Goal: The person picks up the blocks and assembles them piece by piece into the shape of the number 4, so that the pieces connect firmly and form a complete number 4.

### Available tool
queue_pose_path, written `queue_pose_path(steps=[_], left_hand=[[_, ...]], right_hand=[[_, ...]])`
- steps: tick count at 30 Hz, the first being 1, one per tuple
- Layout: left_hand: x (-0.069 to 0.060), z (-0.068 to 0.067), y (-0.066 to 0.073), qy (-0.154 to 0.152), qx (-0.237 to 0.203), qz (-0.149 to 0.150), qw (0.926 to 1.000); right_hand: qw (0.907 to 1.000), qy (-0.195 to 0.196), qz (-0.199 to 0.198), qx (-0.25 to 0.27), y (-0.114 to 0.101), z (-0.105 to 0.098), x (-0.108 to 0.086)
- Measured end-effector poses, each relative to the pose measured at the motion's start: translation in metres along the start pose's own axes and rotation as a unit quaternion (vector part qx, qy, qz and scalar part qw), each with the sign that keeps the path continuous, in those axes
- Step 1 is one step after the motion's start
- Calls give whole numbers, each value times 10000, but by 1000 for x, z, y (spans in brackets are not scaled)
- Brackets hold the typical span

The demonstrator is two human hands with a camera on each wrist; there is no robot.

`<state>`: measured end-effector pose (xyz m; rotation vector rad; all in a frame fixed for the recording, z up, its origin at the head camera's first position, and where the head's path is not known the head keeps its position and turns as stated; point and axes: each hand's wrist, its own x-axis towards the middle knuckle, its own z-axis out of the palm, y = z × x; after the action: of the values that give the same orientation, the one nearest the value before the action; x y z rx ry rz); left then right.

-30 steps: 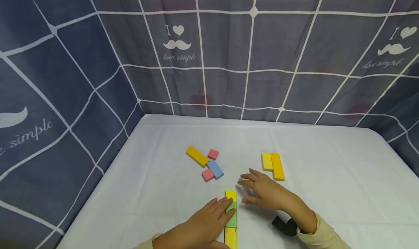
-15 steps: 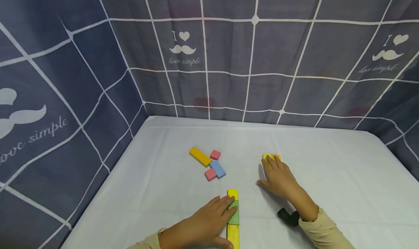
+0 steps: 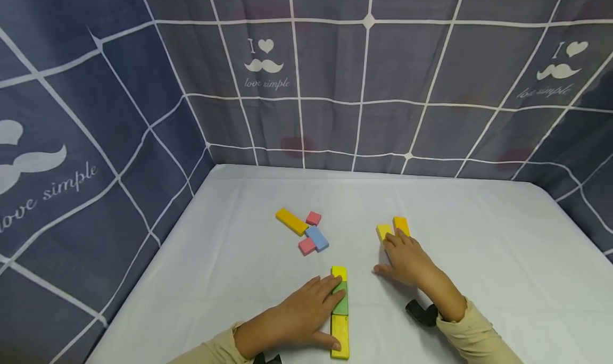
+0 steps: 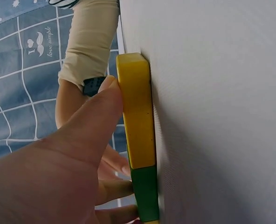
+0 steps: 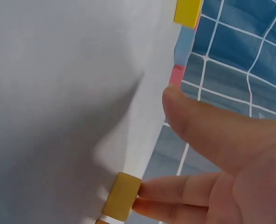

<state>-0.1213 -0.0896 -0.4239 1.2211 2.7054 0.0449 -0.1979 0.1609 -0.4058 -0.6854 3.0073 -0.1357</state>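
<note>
My left hand (image 3: pixel 306 311) lies with fairly straight fingers on a row of blocks: a short yellow block (image 3: pixel 339 271), a green block (image 3: pixel 340 300) and a longer yellow block (image 3: pixel 340 334). In the left wrist view its thumb rests against the longer yellow block (image 4: pixel 137 112), beside the green one (image 4: pixel 145 193). My right hand (image 3: pixel 409 263), thumb apart, touches a short yellow block (image 3: pixel 383 230) with its fingertips; an orange-yellow block (image 3: pixel 401 224) is partly under the fingers. The right wrist view shows two fingers against a yellow block (image 5: pixel 122 196).
Beyond the left hand, a long orange-yellow block (image 3: pixel 291 222), two pink blocks (image 3: pixel 313 218) and a blue block (image 3: pixel 317 238) lie close together on the white table (image 3: pixel 239 279). A grey checked curtain (image 3: pixel 330 76) stands behind and to the left.
My right hand has reached forward and right to the two yellow blocks, which now stand slightly apart, the short one nearer the left. The left hand stays on its row.
</note>
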Motion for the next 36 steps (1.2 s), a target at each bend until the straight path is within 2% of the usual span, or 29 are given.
queue_pose_path(steps=[8, 10, 13, 17, 21, 24, 29, 36], left_hand=[[-1, -1, 1, -149, -193, -54, 9997], [0, -1, 1, -193, -212, -61, 9996], [0, -1, 0, -165, -168, -74, 9997], [0, -1, 0, -105, -131, -88, 9998], [1, -1, 1, -59, -98, -42, 9999], [0, 1, 1, -11, -51, -11, 10000], [1, 1, 1, -24, -71, -8, 10000], [1, 1, 0, -107, -148, -45, 9998]], right_hand=[[9990, -315, -109, 281, -6, -10, -13], [9992, -190, -219, 270, -5, -10, -13], [9989, 201, -402, 138, -3, -11, -12], [9981, 526, -308, 25, -2, -10, -9], [9998, 211, 16, 16, -3, -10, -10], [9999, -49, 73, 68, -7, -10, -12], [9981, -255, -368, 427, -13, -12, -14], [9895, -402, -1115, 832, -21, -13, -14]])
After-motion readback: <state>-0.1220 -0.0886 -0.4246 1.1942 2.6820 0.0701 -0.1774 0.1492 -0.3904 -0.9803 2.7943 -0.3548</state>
